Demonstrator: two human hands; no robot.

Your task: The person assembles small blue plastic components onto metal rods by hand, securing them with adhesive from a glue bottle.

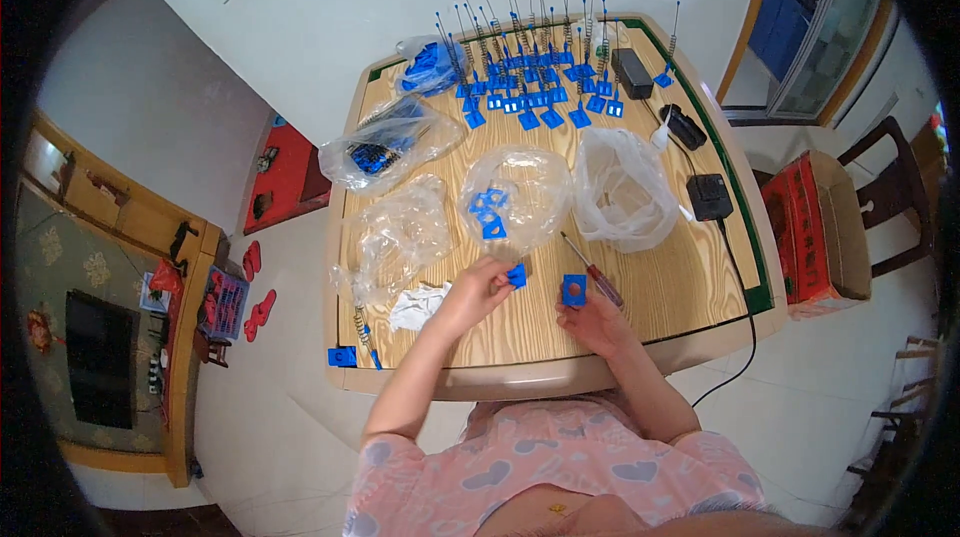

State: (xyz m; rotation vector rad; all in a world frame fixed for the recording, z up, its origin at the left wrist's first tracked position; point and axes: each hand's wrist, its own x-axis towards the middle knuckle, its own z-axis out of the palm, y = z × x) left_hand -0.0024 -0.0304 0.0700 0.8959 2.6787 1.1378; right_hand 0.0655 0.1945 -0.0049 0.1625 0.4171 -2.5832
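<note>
My left hand (480,291) pinches a small blue plastic piece (516,277) above the near middle of the table. In my right hand (597,323) is a blue square plate with a round hole (573,280), held up by its lower edge. A screwdriver (604,285) with a reddish handle lies just beside the right hand. Beyond the left hand, several blue plates (487,200) sit in an opened clear plastic bag (535,177). A crumpled white tissue (416,309) rests by the left wrist. Farther left, a spring (361,326) lies near another blue part (341,356).
At the table's far side stand several upright springs with thin rods on blue bases (527,97). Plastic bags, one with dark springs (375,150), line the left. A whitish bag (625,192), a black box (632,74) and a black adapter (709,198) with a cord occupy the right.
</note>
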